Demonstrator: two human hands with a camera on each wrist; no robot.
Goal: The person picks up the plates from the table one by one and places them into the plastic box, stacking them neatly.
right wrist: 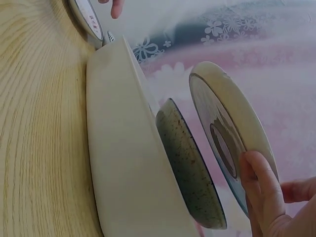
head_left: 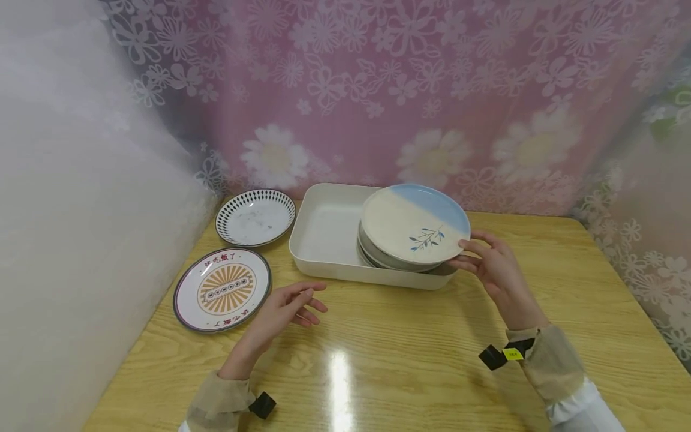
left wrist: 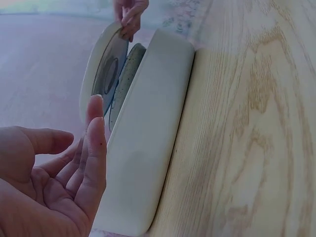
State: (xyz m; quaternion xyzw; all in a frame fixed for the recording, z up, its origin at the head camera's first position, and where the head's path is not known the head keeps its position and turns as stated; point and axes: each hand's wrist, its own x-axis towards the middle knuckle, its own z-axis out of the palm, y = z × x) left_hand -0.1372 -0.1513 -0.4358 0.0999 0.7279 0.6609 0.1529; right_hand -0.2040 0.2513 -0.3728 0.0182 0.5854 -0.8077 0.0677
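Note:
My right hand (head_left: pixel 493 267) grips the right rim of a cream and blue plate (head_left: pixel 405 222) with a leaf sprig on it, thumb on top and fingers underneath. In the right wrist view a gap shows between this plate and a speckled dish (right wrist: pixel 187 168) below it. That dish leans in the right part of a white rectangular bin (head_left: pixel 335 270), mostly hidden from above. My left hand (head_left: pixel 283 312) hovers before the bin's left front corner, fingers loosely bent and holding nothing.
Left of the bin lies a white dish (head_left: pixel 254 219) with a black patterned rim. Nearer me is a plate (head_left: pixel 222 291) with an orange sunburst and red characters. All stand on a wooden table (head_left: pixel 399 360); a pink floral curtain (head_left: pixel 345 90) hangs behind, and a pale wall (head_left: pixel 97 180) borders the left.

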